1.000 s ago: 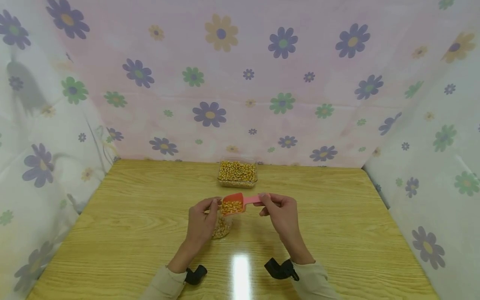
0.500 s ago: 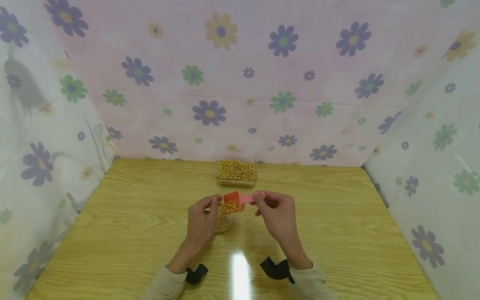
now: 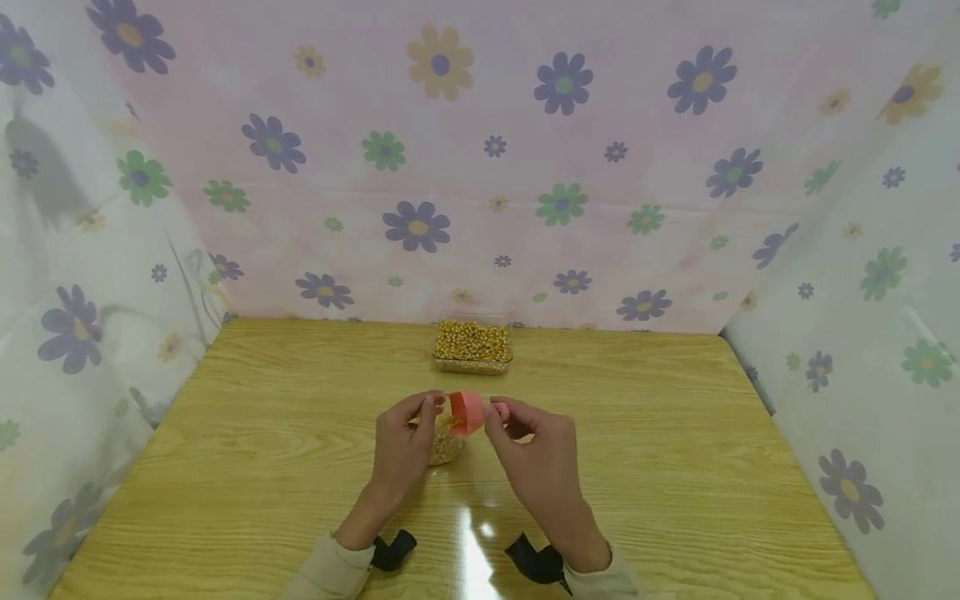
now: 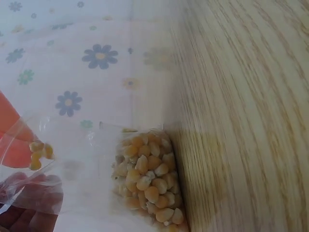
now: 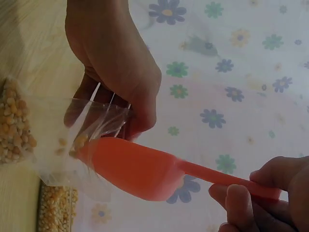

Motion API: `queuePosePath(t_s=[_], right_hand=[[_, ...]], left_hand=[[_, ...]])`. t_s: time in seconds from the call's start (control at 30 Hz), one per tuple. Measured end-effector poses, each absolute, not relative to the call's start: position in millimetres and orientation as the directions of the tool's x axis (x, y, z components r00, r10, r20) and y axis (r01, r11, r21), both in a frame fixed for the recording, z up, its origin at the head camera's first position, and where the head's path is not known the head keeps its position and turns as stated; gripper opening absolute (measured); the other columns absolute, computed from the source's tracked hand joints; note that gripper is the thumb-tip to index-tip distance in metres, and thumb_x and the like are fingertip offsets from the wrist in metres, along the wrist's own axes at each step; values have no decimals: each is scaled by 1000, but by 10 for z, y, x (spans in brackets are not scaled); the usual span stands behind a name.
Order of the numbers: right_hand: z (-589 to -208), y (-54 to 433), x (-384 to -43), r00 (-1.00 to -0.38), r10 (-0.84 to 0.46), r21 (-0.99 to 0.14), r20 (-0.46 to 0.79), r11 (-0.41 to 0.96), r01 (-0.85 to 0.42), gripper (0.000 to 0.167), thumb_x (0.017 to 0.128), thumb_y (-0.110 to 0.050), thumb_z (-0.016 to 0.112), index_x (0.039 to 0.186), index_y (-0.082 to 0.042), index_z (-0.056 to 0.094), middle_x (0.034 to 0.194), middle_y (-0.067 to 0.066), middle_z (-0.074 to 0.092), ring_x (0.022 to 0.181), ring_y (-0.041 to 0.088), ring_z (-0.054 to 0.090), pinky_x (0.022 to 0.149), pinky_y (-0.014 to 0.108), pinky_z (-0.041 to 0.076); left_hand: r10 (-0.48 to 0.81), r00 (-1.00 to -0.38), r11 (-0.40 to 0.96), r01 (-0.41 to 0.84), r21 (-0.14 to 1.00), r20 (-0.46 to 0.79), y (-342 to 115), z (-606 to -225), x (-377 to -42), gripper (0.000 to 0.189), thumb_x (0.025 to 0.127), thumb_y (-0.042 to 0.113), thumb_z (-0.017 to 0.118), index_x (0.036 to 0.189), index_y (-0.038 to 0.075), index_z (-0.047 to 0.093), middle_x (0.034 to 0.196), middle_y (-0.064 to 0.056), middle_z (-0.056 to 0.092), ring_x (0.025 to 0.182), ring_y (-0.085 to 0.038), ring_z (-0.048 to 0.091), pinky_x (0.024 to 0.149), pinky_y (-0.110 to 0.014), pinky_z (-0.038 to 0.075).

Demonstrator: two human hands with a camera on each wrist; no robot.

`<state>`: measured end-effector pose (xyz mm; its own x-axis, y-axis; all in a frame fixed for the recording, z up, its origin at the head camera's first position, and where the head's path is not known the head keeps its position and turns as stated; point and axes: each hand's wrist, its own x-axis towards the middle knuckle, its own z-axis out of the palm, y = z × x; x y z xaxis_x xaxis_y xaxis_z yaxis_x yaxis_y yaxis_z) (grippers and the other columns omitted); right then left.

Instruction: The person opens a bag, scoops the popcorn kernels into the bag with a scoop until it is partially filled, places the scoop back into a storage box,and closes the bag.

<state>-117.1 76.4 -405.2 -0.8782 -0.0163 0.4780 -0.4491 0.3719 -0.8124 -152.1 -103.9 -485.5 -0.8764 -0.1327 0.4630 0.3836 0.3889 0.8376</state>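
My left hand (image 3: 405,442) pinches the top edge of a clear plastic bag (image 4: 82,159), which stands upright on the table with corn kernels (image 4: 147,179) filling its lower part. My right hand (image 3: 536,454) grips the handle of a pink-red scoop (image 5: 135,166). In the right wrist view the scoop tilts steeply, its lip inside the bag's mouth. A few kernels are at the lip and dropping through the bag, above the heap. From the head view the scoop's rounded back faces right, and the left hand covers part of the bag.
A clear rectangular container (image 3: 472,367) with more corn kernels stands behind the hands, near the table's far edge. The wood-grain table (image 3: 262,433) is bounded by flowered cloth (image 3: 480,175) at the back and both sides.
The scoop, earlier full and nearly level, has tipped down to the left over the bag, and its kernels have poured in. My right hand has moved left and rolled; my left hand stays put.
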Motion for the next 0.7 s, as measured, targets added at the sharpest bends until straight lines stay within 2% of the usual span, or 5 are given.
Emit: queuePosePath(t_s=[0.1,0.23,0.3,0.6,0.7], right_hand=[[-4115,722,-1116,-780,-83,-680,620,440,-587,9,90,-1,75,96,0,81,83,6,78,60,5,67,55,17,53],[-4192,700,-1089,-683,-146,-557,716,470,-685,9,88,2,75,95,0,80,81,7,77,59,6,67,56,14,52],[-4214,701,-1081,-670,-146,-550,728,459,-697,11,87,3,75,96,0,80,81,8,77,59,7,67,57,15,53],[-4246,751,-1019,-638,-75,-582,766,338,-739,17,85,11,73,101,8,77,82,12,77,61,12,70,61,18,56],[-4267,766,-1012,-610,-61,-566,790,309,-764,17,84,13,72,101,10,76,81,13,76,61,13,70,61,18,56]], left_hand=[[-135,-880,385,377,842,455,-1043,-4862,-1513,25,105,9,55,105,1,78,95,-12,78,85,-27,76,59,-27,57],[-137,-892,358,361,861,431,-1054,-4892,-1517,26,106,10,54,107,2,79,93,-11,78,85,-25,75,63,-25,58],[-136,-899,338,354,872,417,-1062,-4912,-1522,26,106,11,54,108,3,79,94,-11,78,85,-26,75,63,-24,57],[-135,-906,272,356,894,402,-1082,-4958,-1532,27,107,12,53,108,5,79,93,-12,77,84,-31,75,52,-24,48],[-137,-909,265,348,899,393,-1084,-4957,-1536,27,107,12,52,107,6,79,94,-13,77,85,-32,74,55,-24,49]])
